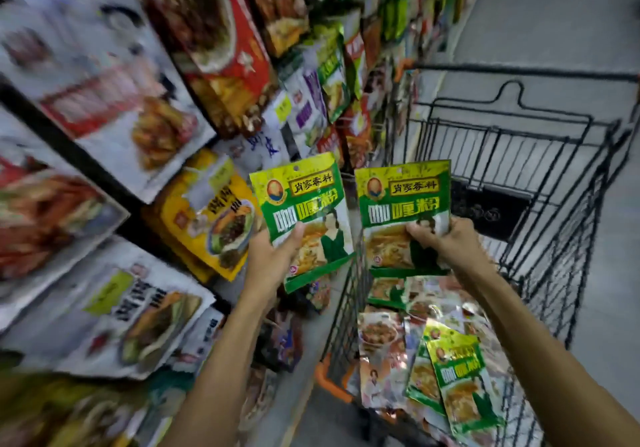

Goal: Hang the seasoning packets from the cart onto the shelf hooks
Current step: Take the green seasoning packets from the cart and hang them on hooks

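Observation:
My left hand (273, 259) grips a green and yellow seasoning packet (304, 204) by its lower half, thumb on the front, and holds it upright near the shelf. My right hand (446, 238) grips a second matching green packet (403, 200) upright above the black wire cart (519, 155). Each packet has a small hang hole at its top edge. More green packets (457, 384) lie in the cart among several other seasoning packets. The shelf hooks are hidden behind hanging packets on the left.
The shelf on the left is crowded with hanging packets: yellow ones (211, 211), white ones (114, 304) and red ones (214, 31). The cart has orange corner bumpers (329, 381). Grey aisle floor (554, 24) stretches to the right and beyond the cart.

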{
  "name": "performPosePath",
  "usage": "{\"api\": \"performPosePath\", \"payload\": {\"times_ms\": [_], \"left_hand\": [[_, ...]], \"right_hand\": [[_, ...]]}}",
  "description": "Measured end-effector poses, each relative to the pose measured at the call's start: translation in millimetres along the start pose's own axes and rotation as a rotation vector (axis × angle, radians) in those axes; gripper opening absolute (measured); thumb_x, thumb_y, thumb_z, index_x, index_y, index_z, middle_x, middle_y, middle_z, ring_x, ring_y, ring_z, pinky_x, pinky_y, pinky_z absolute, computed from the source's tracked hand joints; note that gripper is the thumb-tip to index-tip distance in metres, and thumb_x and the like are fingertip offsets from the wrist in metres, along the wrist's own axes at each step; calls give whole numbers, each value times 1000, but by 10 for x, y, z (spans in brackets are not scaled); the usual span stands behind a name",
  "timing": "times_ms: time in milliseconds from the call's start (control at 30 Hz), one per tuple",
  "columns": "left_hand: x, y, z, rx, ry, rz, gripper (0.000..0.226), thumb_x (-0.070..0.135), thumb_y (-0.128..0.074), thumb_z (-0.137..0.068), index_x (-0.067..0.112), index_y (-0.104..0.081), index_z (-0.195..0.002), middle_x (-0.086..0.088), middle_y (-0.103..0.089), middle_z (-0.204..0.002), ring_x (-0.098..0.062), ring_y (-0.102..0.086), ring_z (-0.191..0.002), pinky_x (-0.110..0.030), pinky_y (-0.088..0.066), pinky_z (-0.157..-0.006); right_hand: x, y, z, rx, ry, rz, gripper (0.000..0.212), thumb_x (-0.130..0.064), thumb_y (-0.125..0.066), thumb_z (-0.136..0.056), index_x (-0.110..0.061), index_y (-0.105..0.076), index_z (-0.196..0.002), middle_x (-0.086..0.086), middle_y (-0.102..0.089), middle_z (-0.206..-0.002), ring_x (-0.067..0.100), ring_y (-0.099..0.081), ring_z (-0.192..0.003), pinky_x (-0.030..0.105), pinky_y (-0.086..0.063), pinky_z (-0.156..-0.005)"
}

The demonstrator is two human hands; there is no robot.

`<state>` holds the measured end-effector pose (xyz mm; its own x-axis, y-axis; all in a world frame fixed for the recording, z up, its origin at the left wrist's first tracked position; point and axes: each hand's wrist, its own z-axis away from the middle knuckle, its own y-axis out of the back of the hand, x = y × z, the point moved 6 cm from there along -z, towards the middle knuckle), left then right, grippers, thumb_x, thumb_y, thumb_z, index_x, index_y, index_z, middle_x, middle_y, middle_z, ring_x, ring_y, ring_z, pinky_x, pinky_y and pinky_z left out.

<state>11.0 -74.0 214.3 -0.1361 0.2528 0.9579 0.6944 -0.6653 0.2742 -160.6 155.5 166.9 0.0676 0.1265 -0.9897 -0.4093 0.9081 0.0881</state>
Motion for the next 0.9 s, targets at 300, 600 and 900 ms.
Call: {"api": "performPosePath", "payload": {"times_ms": [300, 600, 900], "left_hand": [[1946, 1716, 628, 338, -317, -54, 2, 37, -65, -85, 36, -63, -86, 16, -68, -72, 8, -60, -60, -10, -47, -54], [3018, 3080, 1539, 687, -472, -142, 4, 33, -66, -86, 32, -66, -83, 17, -71, -71, 0, -64, -67, -18, -51, -62], [3372, 4033, 2427, 978, -528, -247, 3, 27, -67, -85, 26, -66, -83, 20, -70, -67, 6, -65, -60, -8, -46, -49]], "right_hand": [[-2285, -1115, 434, -309, 382, -170, 34, -24, -76, -81, -12, -53, -60, -6, -57, -53, 6, -53, -49, 15, -36, -42], [-3705, -2073, 1325, -637, 667, -305, 40, -23, -74, -83, -19, -47, -54, -14, -48, -46, 2, -49, -45, 12, -37, -47], [-4225, -3042, 2011, -929, 780, -288, 29, -46, -75, -69, -25, -70, -88, 0, -74, -88, 26, -68, -91, 39, -53, -80]]}}
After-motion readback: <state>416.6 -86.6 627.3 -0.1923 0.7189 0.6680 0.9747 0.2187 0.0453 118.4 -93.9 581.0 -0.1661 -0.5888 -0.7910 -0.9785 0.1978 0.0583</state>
